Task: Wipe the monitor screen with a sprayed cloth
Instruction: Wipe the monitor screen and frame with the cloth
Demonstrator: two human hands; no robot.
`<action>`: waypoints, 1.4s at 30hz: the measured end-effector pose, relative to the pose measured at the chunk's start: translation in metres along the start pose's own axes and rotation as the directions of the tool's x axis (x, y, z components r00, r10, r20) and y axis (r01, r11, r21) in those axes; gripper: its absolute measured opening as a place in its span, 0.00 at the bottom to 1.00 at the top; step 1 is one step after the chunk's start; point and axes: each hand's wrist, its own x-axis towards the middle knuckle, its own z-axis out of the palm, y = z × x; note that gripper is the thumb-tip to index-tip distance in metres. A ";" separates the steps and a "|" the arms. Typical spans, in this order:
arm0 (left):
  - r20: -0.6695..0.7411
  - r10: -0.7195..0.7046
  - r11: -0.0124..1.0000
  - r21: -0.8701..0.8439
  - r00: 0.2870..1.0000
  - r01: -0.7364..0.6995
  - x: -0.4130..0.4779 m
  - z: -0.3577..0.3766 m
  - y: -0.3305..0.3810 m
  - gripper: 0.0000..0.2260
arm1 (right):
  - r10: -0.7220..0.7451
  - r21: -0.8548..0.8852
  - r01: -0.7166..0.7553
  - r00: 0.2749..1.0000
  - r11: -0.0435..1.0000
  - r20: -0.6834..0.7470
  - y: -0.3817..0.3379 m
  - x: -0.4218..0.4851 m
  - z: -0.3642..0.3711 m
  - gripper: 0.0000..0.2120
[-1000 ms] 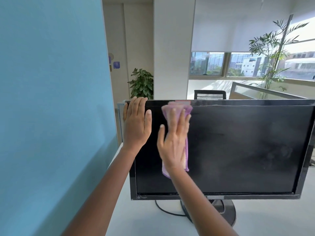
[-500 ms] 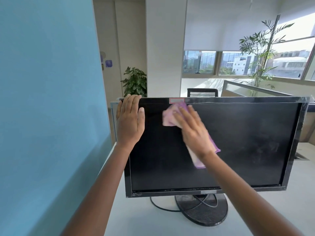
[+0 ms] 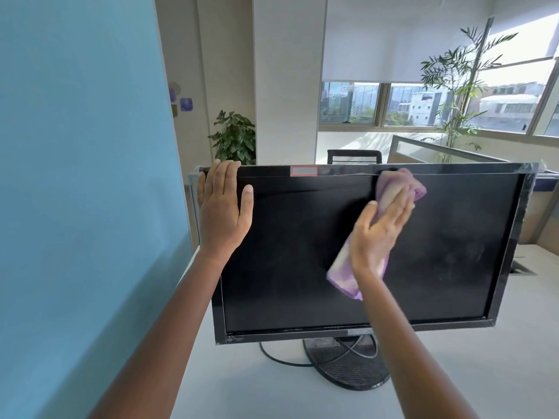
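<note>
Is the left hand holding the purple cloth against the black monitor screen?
No, the right hand presses the purple cloth on the black monitor screen; the left hand rests on its top corner.

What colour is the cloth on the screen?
The cloth is light purple with paler patches, seen in the head view.

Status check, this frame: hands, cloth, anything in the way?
Left hand flat on top-left corner of monitor screen. Right hand pressing purple cloth against it, upper middle. Nothing in the way.
</note>
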 end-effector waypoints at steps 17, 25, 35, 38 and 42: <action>0.068 0.073 0.992 0.097 0.995 -0.080 0.002 -0.001 0.009 0.28 | -0.743 0.170 0.948 0.093 0.270 0.663 0.018 -0.071 0.017 0.23; 0.180 0.116 0.985 0.102 0.977 -0.136 0.001 0.012 0.010 0.26 | -0.653 -0.083 0.752 0.616 0.654 0.441 0.029 0.034 -0.023 0.23; 0.160 0.082 0.992 0.082 0.984 -0.096 -0.001 0.015 0.006 0.27 | -0.704 -0.005 0.794 0.541 0.607 0.460 0.040 -0.050 0.002 0.22; 0.130 0.080 0.994 0.066 0.988 -0.089 -0.002 0.016 0.009 0.29 | -0.718 0.042 0.887 0.343 0.460 0.606 0.067 -0.092 -0.003 0.19; 0.107 0.065 0.995 0.073 0.992 -0.073 -0.003 0.016 0.011 0.29 | -0.650 0.142 0.959 0.053 0.244 0.758 0.098 -0.125 -0.015 0.21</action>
